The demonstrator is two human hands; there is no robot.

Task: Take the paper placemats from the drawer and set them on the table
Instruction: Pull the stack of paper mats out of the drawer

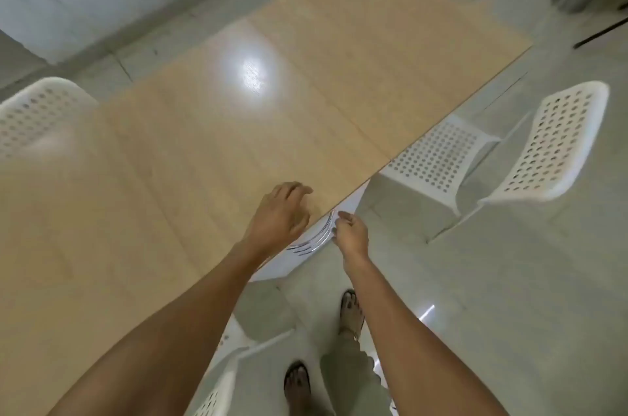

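Forearms reach out; my right hand (pixel 351 235) pinches toward the chrome handle (pixel 314 238) on the white drawer (pixel 289 261) under the table (pixel 190 130) edge, grip unclear in blur. Left hand (pixel 280 215) hovers half-curled, empty. Placemats unseen, presumably inside. Step: opening; next needs a straight pull. Tabletop smooth, glossy wood; perforated white chairs (pixel 530 150).

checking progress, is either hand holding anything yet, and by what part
Right hand seems to pinch the drawer's metal handle; blur leaves doubt. Left hand holds nothing.
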